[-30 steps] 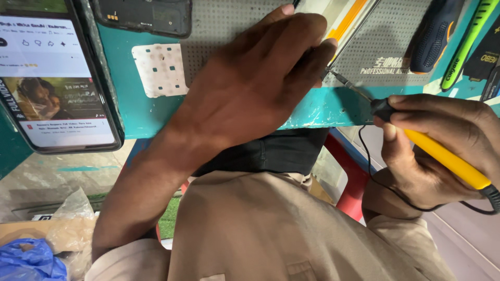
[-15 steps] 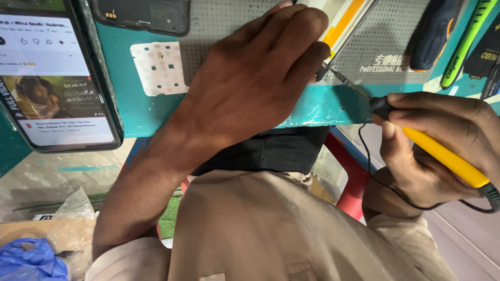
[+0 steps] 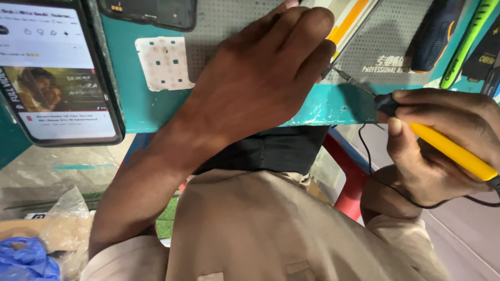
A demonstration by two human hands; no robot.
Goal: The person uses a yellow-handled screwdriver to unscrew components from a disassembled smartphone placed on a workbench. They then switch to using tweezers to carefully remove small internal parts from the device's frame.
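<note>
On the teal worktop (image 3: 156, 112), near its front edge, the left hand (image 3: 260, 78) presses flat while the right hand (image 3: 442, 140) grips a yellow soldering iron (image 3: 448, 151), its tip barely moved from before.

Two bare hands: the left hand (image 3: 260, 78) and the right hand (image 3: 442, 140). One yellow-handled soldering iron with a black collar and thin metal tip (image 3: 448, 148). Two phones: one lit smartphone with a bright screen (image 3: 52, 73), one dark opened handset (image 3: 151, 11). One white square pad dotted with small marks (image 3: 164, 62). One crumpled blue plastic bag (image 3: 23, 260)
</note>
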